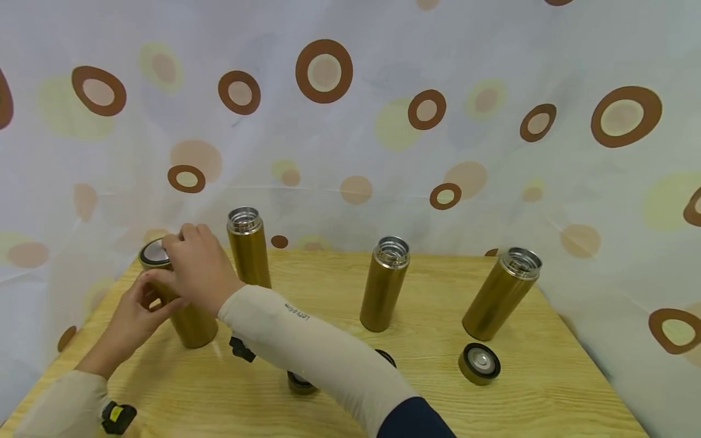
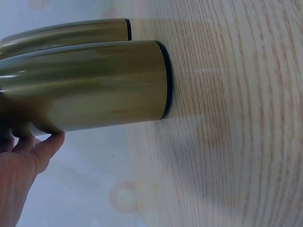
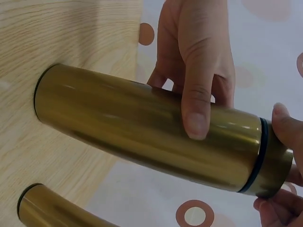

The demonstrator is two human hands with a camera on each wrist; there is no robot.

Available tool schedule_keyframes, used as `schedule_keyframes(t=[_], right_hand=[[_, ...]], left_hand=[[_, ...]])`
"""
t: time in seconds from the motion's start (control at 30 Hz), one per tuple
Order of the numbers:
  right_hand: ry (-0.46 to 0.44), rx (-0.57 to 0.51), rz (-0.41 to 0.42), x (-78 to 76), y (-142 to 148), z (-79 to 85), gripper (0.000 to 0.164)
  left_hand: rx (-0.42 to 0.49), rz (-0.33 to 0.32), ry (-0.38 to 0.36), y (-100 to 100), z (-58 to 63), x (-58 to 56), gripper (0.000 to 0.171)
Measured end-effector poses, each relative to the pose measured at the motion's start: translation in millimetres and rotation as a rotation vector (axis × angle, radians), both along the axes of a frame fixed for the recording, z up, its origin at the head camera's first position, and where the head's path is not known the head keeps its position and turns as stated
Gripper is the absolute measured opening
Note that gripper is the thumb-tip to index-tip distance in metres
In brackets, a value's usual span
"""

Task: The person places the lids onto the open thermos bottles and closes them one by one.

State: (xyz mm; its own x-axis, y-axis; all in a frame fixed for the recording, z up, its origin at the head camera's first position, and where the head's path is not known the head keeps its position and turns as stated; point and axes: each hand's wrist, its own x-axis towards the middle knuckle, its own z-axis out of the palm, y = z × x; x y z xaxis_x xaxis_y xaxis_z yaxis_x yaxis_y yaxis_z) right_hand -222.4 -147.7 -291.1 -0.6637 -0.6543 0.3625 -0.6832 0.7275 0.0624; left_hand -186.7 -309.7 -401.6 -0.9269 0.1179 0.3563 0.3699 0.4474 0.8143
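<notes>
A gold thermos bottle [image 1: 193, 325] stands upright at the left of the table, with its lid [image 3: 275, 161] on top. Around its upper body, my left hand [image 1: 128, 319] grips it, the thumb lying along the near side in the right wrist view. My right hand [image 1: 198, 271] holds the lid between thumb and fingers [image 3: 286, 125]. A dark ring shows between lid and body in the right wrist view. Just behind stands a second gold bottle [image 1: 250, 258], uncapped, its steel mouth showing.
Two more uncapped gold bottles stand at the middle [image 1: 384, 289] and right [image 1: 497, 298]. A loose lid [image 1: 479, 364] lies before the right one; another lid [image 1: 301, 383] and a dark rim [image 1: 387, 356] are partly hidden by my right sleeve. A patterned curtain [image 1: 350, 134] hangs behind the wooden table [image 1: 526, 401].
</notes>
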Motion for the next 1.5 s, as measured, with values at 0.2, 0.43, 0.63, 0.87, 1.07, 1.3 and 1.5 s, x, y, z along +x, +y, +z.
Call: schedule_keyframes(t=[0.2,0.43,0.63,0.87,1.07,1.3,1.5], right_hand=[[0.1,-0.003,-0.095,5.7,-1,-5.0,0.05],[-0.008,0.015,-0.093,5.7,1,-1.2,0.051],[-0.329,-0.004,0.113,-10.0,12,12.9,0.067],[-0.464,0.11,0.317,-28.8,19,13.7,0.067],[-0.465,-0.018,0.33,-27.9,16,3.7,0.056],[-0.266,-0.144,0.196,-16.3,12,-8.5,0.054],[-0.107,-0.254,0.053,-6.7,7,-18.9,0.056]], left_hand=[[0.003,-0.014,-0.003,1,0.0,-1.2,0.047],[-0.006,-0.027,0.003,-1,0.5,-2.1,0.06],[-0.026,-0.009,-0.038,-3,3.7,-2.3,0.071],[-0.039,-0.008,-0.054,-1,4.1,-3.3,0.072],[-0.016,-0.012,-0.077,-1,3.2,-1.8,0.076],[-0.017,-0.004,-0.06,-3,3.3,-0.4,0.08],[-0.018,0.004,-0.033,-1,0.8,-0.3,0.067]])
